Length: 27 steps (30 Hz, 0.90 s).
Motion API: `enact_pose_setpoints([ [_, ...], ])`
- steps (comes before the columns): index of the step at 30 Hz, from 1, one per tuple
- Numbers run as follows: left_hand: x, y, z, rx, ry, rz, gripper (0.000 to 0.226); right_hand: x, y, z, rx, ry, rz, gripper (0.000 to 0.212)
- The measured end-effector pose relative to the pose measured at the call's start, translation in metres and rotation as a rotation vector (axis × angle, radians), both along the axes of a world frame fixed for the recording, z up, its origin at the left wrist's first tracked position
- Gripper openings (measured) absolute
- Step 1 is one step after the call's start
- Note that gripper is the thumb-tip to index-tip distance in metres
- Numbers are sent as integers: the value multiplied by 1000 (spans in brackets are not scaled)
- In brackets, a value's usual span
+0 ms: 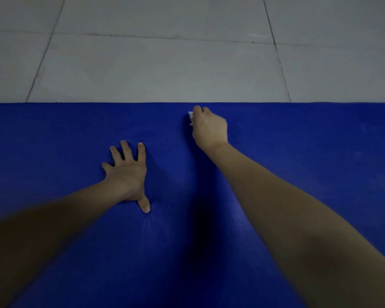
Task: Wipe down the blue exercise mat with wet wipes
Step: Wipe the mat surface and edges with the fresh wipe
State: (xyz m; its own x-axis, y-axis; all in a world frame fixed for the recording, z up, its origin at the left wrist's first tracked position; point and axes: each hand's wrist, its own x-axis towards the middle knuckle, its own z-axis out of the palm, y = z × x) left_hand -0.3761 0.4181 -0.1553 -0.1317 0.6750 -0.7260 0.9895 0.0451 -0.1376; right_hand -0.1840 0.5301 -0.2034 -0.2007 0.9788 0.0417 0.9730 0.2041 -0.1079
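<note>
The blue exercise mat lies flat and fills the lower two thirds of the head view. My right hand reaches near the mat's far edge and holds a white wet wipe against the mat; only a small corner of the wipe shows past the fingers. My left hand rests flat on the mat closer to me, with its fingers spread and the thumb pointing back toward me.
Beyond the mat's far edge lies a floor of large grey tiles with dark grout lines. The mat runs out of view on the left, right and bottom.
</note>
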Motion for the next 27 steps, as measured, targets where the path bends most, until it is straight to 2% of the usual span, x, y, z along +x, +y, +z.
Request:
enact_pose_setpoints([
  [5,0,0,-1,0,-4,10,179,74,21,-4,55,5,-187,22],
  [10,-3,-1,-4,19,-11,2,179,164,32,3,18,-38,-526,26],
  [14,-3,-2,-5,33,-12,-7,180,169,34,8,-42,-11,-688,25],
  [22,-4,-2,-7,37,-7,-8,180,40,38,0,-46,56,-409,20],
  [27,-9,-4,-7,45,1,-30,178,-20,35,9,-115,144,-277,18],
])
